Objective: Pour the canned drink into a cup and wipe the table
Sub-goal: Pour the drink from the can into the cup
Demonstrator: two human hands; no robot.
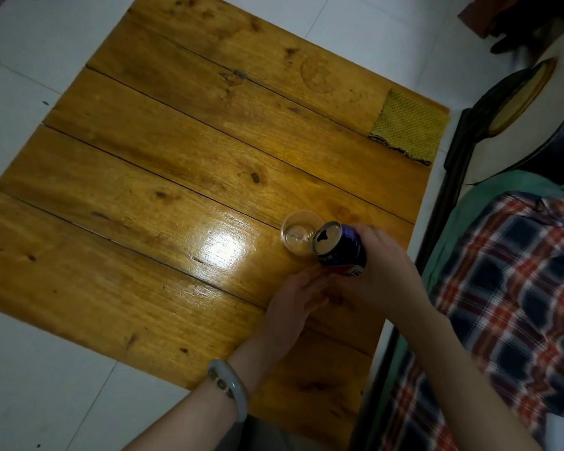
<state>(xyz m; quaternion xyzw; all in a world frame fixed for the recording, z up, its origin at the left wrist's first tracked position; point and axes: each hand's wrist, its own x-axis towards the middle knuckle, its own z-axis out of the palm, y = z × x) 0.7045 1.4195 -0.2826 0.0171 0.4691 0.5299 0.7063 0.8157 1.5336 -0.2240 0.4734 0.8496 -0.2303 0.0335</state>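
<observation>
A blue drink can is tilted toward a clear plastic cup that stands on the wooden table. The can's opened top leans over the cup's rim. My right hand grips the can from behind. My left hand lies just below the can with its fingers loosely apart, touching or nearly touching the can's lower end. A pale bangle sits on the left wrist. A folded yellow-green cloth lies at the table's far right corner.
White floor tiles surround the low table. To the right are a plaid cloth, a dark frame edge and a dark round object with a wooden rim.
</observation>
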